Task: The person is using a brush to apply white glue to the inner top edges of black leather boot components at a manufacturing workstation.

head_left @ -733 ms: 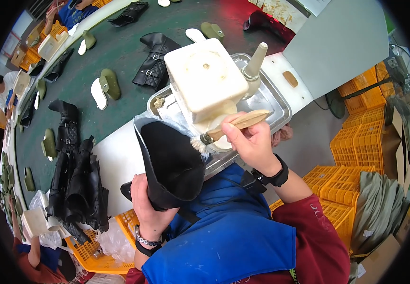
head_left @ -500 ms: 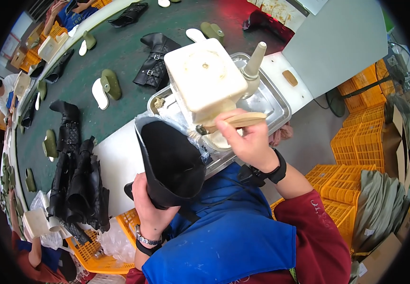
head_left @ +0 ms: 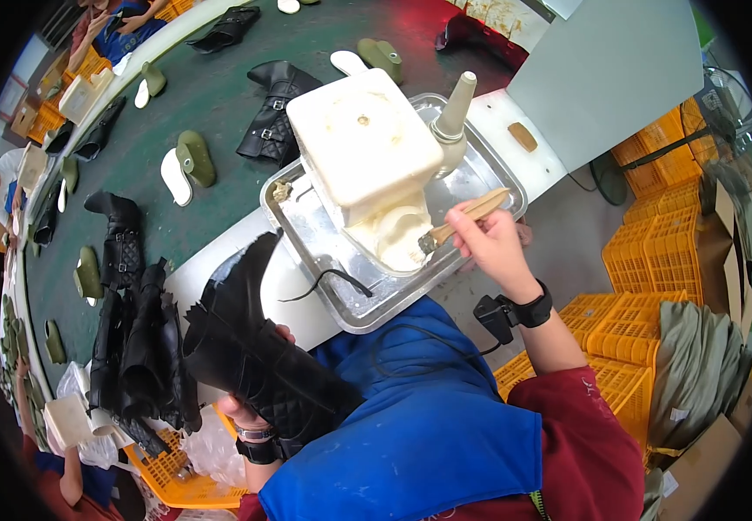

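A black quilted boot upper lies tilted across my left side, its strapped outer face showing. My left hand is closed round it, partly hidden underneath. Between the thumb and fingers of my right hand is a brush with a flat wooden handle. Its dark bristles are at the right edge of the round white cup at the front of a cream-coloured container; whether they touch the cup, I cannot tell. The container stands in a metal tray, with a black cord or strip over the tray's left edge.
A grey-beige nozzle bottle stands in the tray. On the green conveyor lie black boot uppers, green shoe lasts and white insoles. More uppers pile up at left. Orange crates are stacked at right. Other people sit at the far left.
The boot upper has turned from its opening facing up to lying on its side, and moved left and down. My right hand and the brush have shifted slightly right; the bristles are now by the cup.
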{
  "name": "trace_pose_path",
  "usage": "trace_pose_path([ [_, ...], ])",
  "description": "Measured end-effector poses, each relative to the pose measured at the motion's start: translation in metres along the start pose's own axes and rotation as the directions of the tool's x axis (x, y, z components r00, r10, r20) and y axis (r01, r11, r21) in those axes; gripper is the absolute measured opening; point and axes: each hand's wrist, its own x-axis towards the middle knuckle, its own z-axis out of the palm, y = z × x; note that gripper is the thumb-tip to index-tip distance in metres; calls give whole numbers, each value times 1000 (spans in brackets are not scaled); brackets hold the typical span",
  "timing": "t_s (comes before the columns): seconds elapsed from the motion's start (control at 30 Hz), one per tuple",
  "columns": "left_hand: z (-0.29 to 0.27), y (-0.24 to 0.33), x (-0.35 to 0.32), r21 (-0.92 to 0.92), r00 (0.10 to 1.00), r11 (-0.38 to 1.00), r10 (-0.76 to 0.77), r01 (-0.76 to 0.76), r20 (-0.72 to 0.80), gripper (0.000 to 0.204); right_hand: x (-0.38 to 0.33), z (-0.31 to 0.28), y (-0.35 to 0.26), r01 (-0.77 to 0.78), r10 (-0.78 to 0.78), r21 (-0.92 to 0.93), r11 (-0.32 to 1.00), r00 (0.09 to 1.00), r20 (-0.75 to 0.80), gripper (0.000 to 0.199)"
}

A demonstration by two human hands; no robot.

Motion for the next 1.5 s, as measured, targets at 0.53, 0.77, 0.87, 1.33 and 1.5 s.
trace_pose_path([
  [0.53, 1, 23, 11, 708, 980, 700, 190, -92, -61, 91, 6, -8, 15, 206, -196, -363, 909, 978, 66, 20],
  [0.77, 33, 3, 14, 914, 937, 293, 288, -281, 196, 94, 11, -12, -19, 47, -44, 154, 987, 999, -22, 18],
  [0.87, 32, -3, 15, 930, 905, 136, 314, -342, 287, 88, 11, 7, -40, 112, -160, 462, 880, 985, 66, 19],
  [1.33, 38, -3, 9, 931, 848, -151, 383, -333, 366, 84, -3, 49, -60, 548, -506, -109, 829, 820, 268, 6],
  [1.5, 40, -3, 10, 935, 849, -164, 392, -314, 354, 85, -4, 47, -53, 592, -554, -128, 796, 797, 240, 8],
])
